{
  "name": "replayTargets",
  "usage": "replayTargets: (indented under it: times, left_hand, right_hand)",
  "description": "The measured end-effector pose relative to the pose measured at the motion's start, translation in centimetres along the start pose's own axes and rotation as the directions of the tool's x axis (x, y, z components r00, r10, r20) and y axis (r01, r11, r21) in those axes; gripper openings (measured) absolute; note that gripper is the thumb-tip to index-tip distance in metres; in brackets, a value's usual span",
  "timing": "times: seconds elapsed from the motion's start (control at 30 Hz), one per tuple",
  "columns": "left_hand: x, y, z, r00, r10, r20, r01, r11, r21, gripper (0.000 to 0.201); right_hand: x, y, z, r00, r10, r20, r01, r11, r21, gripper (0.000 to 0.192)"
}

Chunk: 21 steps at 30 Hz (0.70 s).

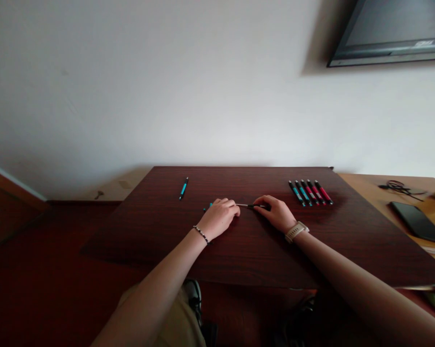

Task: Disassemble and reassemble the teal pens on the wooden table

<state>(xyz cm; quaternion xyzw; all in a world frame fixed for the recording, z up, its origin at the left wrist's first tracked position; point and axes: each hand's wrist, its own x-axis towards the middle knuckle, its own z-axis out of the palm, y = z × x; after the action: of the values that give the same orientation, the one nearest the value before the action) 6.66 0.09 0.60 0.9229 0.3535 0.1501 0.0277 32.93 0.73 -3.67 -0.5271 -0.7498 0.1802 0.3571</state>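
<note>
My right hand (pixel 275 213) pinches a black pen part (pixel 259 206) just above the table. From it a thin, pale pen refill (pixel 242 205) runs left to the fingers of my left hand (pixel 221 215). That hand is curled palm down, with its fingertips closed at the refill's end and partly hidden. Small teal pen pieces (pixel 210 205) lie just left of my left hand, one of them half behind it. A whole teal and black pen (pixel 183 188) rests on the table farther left. To the right of my right hand lies a row of several teal and red pens (pixel 310 192).
The dark wooden table (pixel 159 231) stands against a pale wall. A lighter table (pixel 362 185) adjoins on the right, bearing a black cable (pixel 398 187) and a dark flat device (pixel 418 221). A screen (pixel 394 33) hangs on the wall at upper right.
</note>
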Motion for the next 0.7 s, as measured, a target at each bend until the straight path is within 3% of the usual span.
replayTargets:
  times: [0.27, 0.47, 0.7]
  left_hand:
    - [-2.8, -2.6, -1.3, 0.996, -0.080, -0.046, 0.078, 0.996, -0.047, 0.026]
    - [-3.2, -2.5, -1.7, 0.981, -0.145, -0.127, 0.140, 0.989, -0.047, 0.014]
    - [-3.1, -2.4, -1.1, 0.978, -0.192, -0.087, 0.194, 0.981, 0.014, 0.018]
  right_hand:
    - [0.0, 0.4, -0.1, 1.000, -0.008, 0.003, 0.008, 1.000, -0.002, 0.014]
    - [0.0, 0.2, -0.3, 1.000, 0.000, 0.001, 0.000, 1.000, 0.002, 0.012]
    - [0.0, 0.2, -0.2, 1.000, -0.004, 0.004, 0.004, 1.000, 0.003, 0.013]
